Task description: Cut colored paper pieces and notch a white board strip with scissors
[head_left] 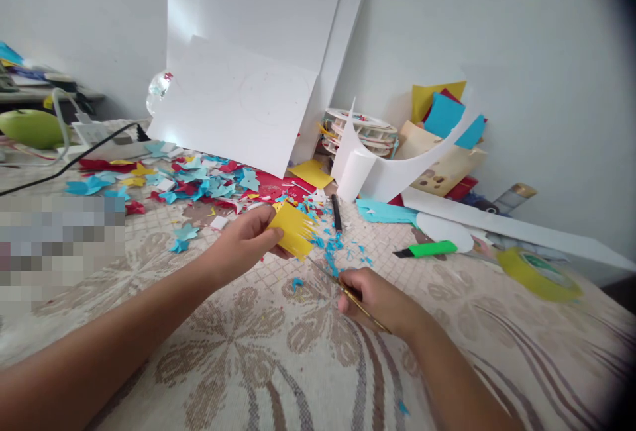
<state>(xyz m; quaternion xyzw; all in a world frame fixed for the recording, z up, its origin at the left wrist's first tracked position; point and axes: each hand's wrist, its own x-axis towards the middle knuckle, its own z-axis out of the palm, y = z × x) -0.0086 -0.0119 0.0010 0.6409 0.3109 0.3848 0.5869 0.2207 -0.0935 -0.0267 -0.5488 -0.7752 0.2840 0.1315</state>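
A yellow paper piece (292,229) with narrow slits cut into its right edge is pinched between the thumb and fingers of my left hand (256,236). My right hand (375,298) is closed around a pair of scissors (355,298), whose blades point up and left at the paper's lower right corner. Small blue paper scraps (330,245) lie on the patterned cloth (238,365) just beyond the scissors. A black pen-like stick (336,212) rests behind the scraps.
Cut paper shapes (213,179) pile up at the back left, below white boards (238,100). A green cutter (432,249) and yellow tape roll (539,274) lie to the right. Curled white paper (387,176) stands behind. A black cable (84,156) crosses the left.
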